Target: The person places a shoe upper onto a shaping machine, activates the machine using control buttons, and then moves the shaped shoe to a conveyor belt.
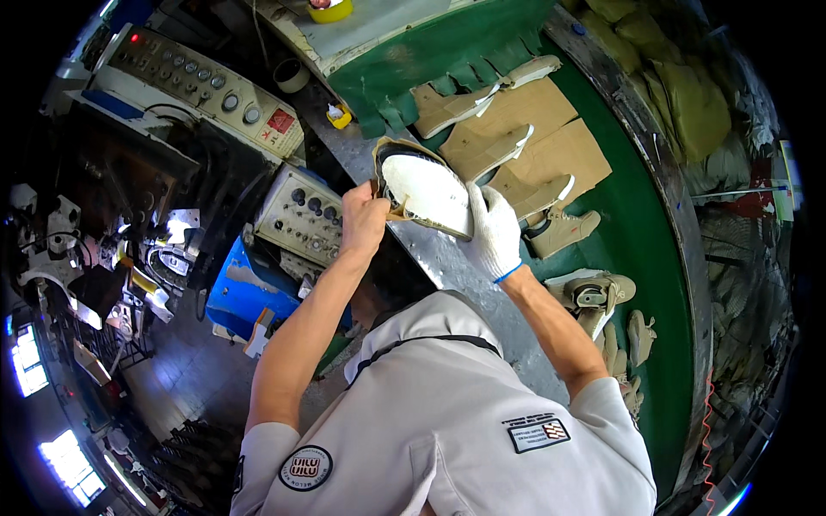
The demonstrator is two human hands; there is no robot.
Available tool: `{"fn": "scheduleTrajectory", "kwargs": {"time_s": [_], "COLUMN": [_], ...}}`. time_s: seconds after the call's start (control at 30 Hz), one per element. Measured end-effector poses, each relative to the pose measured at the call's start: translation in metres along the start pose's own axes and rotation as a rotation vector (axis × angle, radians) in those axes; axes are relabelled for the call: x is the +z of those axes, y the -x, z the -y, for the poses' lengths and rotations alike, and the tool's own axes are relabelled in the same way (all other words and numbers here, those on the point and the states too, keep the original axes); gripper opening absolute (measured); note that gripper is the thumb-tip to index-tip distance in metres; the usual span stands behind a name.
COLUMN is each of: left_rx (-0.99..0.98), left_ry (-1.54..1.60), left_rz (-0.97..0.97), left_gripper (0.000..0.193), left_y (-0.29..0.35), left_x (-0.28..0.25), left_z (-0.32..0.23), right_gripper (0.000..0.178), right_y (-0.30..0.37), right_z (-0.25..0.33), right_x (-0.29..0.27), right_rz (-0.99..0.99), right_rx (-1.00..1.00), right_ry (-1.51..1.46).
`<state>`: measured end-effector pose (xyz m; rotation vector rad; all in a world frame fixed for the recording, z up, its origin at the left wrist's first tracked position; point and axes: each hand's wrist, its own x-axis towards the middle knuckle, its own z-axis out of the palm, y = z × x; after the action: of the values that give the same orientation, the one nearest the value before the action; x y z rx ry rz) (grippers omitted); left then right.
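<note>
Held between my hands is a tan shoe upper [423, 191], its white oval bottom facing up and its dark inner rim showing at the far end. My bare left hand [365, 215] is closed on the upper's loose tan edge, at its left side. My right hand [494, 225], in a white knit glove with a blue cuff, grips the opposite end, with the thumb along the white bottom. The fingers under the upper are hidden. Just to the right, several tan boot-shaped shoe uppers [535, 191] lie on brown cardboard [578, 163].
A green conveyor belt [641, 284] curves along the right, carrying more tan shoes [564, 232]. A metal ledge [430, 262] runs below my hands. Left of me stand a control box [301, 215] with knobs, a gauge panel [202, 86] and a blue machine part [249, 288].
</note>
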<state>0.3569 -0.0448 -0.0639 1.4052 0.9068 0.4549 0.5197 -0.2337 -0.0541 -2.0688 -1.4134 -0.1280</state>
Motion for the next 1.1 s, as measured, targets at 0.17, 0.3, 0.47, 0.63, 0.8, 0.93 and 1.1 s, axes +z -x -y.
{"fn": "scheduleTrajectory", "kwargs": {"time_s": [0.17,0.3,0.47,0.63,0.8,0.93,1.1], "left_rx": [-0.164,-0.204,-0.175,-0.210,-0.224,-0.264,-0.334], "left_ry": [0.365,0.124,0.294,0.091,-0.024,0.181,0.065], "left_rz": [0.017,-0.109,-0.111,-0.103,-0.207,-0.101,-0.190], "left_gripper": [0.032,0.034,0.029,0.033,0.027,0.034,0.049], "left_y": [0.024,0.023,0.016,0.005,-0.013,-0.042,-0.054], "left_x": [0.016,0.043,0.030,0.027,0.013,-0.016,0.016], "left_z": [-0.036,-0.025,0.006,0.008,0.031,0.050,0.020], "right_gripper": [0.064,0.062,0.063,0.065,0.071,0.073,0.084], "right_y": [0.008,0.011,0.019,0.030,0.029,0.016,0.003], "right_z": [0.002,0.009,0.004,0.002,0.015,0.001,-0.016], "right_x": [0.007,0.005,0.025,0.040,0.049,0.067,0.120], "right_rz": [-0.015,0.052,0.037,0.055,0.083,0.143,0.241], "right_rx": [0.070,0.125,0.141,0.186,0.269,0.316,0.551], "right_ry": [-0.042,-0.030,-0.091,-0.145,-0.139,-0.189,-0.187]}}
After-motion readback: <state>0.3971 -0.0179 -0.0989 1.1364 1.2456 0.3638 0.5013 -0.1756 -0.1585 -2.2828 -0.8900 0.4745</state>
